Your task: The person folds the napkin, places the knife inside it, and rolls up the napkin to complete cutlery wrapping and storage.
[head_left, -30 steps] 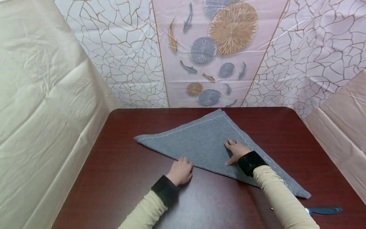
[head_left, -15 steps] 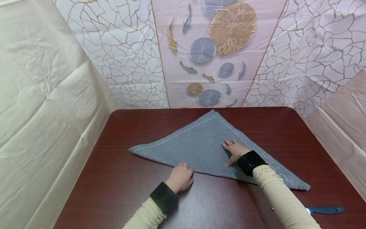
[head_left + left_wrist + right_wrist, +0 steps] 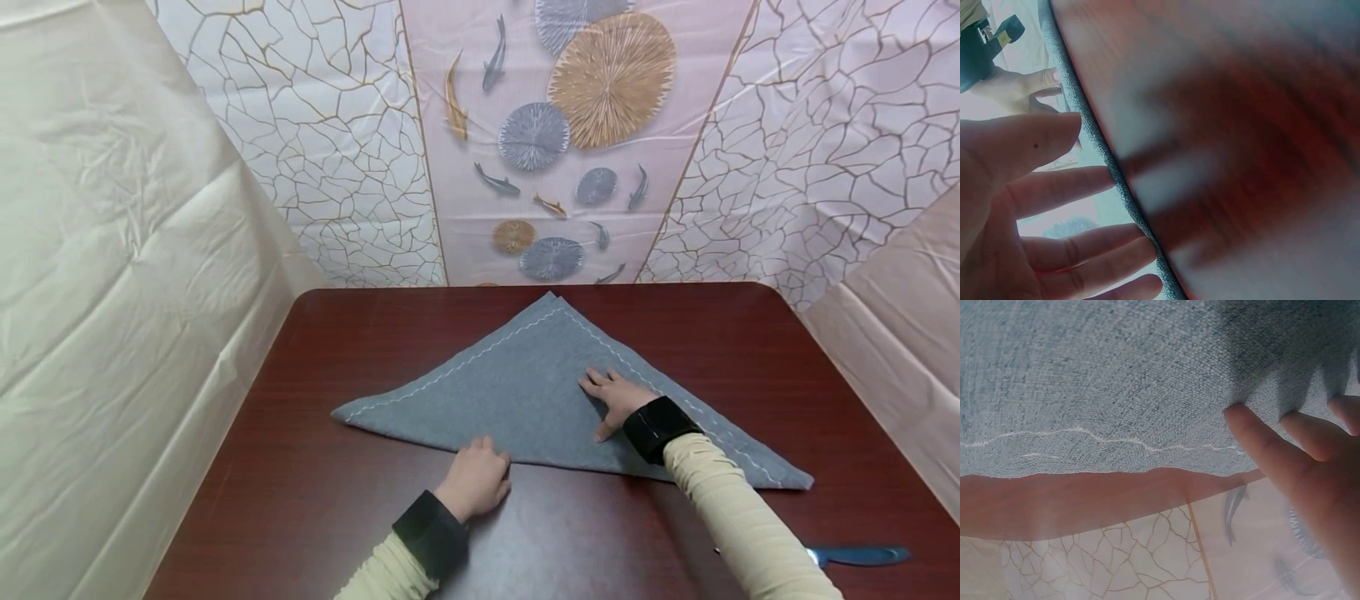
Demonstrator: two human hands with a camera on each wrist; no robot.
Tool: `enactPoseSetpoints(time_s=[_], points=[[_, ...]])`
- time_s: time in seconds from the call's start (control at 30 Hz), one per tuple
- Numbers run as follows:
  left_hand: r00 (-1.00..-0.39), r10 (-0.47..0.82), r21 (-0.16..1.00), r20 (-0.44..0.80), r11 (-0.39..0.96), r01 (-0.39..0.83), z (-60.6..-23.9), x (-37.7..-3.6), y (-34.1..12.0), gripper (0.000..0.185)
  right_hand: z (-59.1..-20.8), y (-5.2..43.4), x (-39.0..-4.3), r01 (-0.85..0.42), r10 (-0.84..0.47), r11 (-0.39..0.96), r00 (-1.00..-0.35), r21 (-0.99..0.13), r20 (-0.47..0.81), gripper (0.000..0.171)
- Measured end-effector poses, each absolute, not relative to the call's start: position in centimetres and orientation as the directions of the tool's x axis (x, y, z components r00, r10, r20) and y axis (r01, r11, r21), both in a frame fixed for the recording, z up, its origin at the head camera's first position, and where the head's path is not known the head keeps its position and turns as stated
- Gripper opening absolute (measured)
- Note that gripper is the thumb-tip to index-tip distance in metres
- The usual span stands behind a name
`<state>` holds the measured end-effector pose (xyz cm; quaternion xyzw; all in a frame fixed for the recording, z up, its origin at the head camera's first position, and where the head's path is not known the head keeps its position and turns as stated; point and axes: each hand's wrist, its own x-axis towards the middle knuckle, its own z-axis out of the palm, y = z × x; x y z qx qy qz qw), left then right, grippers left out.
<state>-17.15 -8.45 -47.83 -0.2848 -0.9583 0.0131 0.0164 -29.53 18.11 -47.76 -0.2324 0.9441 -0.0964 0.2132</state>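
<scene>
Grey cloth (image 3: 525,392) lies folded in a triangle mid-tabletop (image 3: 315,500); right hand (image 3: 618,400) presses flat on it, fingers straight, left hand (image 3: 476,479) curls at the near edge. Risk: layers slipping if the press eases. Left grip hidden, wrist view blurred; can't tell.

A: Cloth (image 3: 525,392) colour? 
B: Grey, w/ white stitching along two edges (wavy line, seen close in right wrist view). 
A: Counter (image 3: 345,517)? 
B: Dark red-brown, wood-grain look. 
A: Sleeves (image 3: 738,521)? 
B: Cream, black wrist bands. Blue handle (image 3: 858,555) at the near right edge. 
A: Backdrop (image 3: 570,142)? 
B: Pale pink centre panel w/ grey & tan round discs plus grey & gold fish; sides white w/ gold crackle lines. Plain cream sheets (image 3: 112,292) at the flanks.
</scene>
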Motion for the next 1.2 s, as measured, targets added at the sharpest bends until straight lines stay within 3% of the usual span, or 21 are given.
enactPoseSetpoints(time_s=[0.87, 1.03, 1.2], points=[[-0.814, 0.582, 0.039, 0.002, 0.813, 0.581, -48.2, -14.6, -7.9, 0.019, -47.9, 19.1, -25.8, -0.346, -0.459, 0.880, -0.796, -0.327, -0.394, 0.096], [-0.817, 0.577, 0.052, -0.006, 0.816, 0.576, -48.3, -14.6, -8.1, 0.020, -48.3, 19.1, -25.8, -0.385, -0.477, 0.871, -0.812, -0.306, -0.336, 0.094], [-0.837, 0.548, 0.042, 0.006, 0.836, 0.548, -48.0, -15.2, -8.8, 0.025, -47.7, 19.2, -25.1, -0.501, -0.540, 0.832, -0.829, -0.237, -0.142, 0.074]])
